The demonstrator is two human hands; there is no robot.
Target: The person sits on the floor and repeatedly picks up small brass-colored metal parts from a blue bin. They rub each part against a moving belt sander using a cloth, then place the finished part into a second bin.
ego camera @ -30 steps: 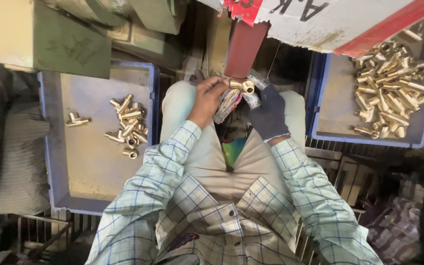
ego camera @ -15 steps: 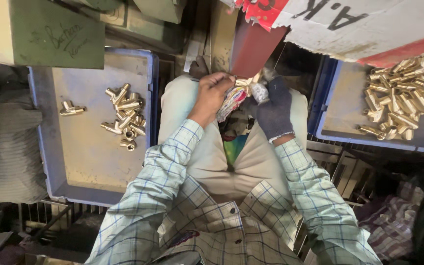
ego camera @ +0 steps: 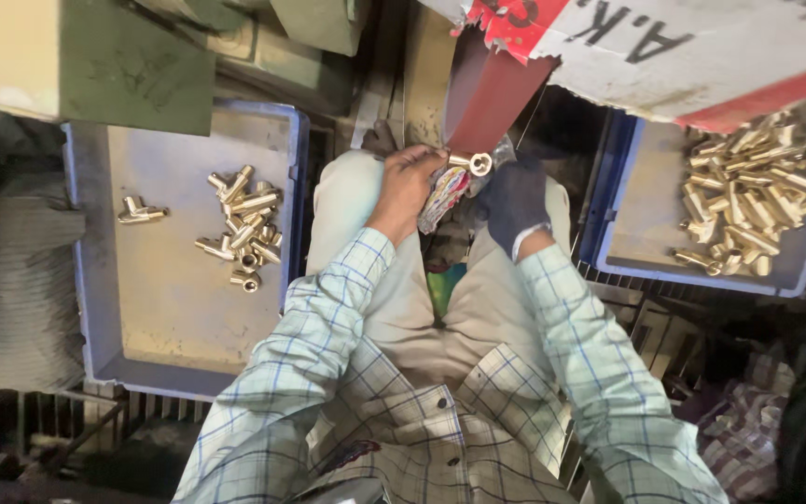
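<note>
- A single head-worn camera is looking steeply down over the wearer's chest and lap.
- It is sitting close, taking in a blue tray (ego camera: 95, 280) on each side.

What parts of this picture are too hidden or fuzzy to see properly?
Head view, the only one:
- The right hand wears a dark glove; its grip on the brass fitting is hidden by the fingers.
- The left hand covers part of the colourful rag.
- The right tray of brass parts is partly covered by a cardboard sheet.
- The left tray has loose fittings, too small to show detail.
</note>
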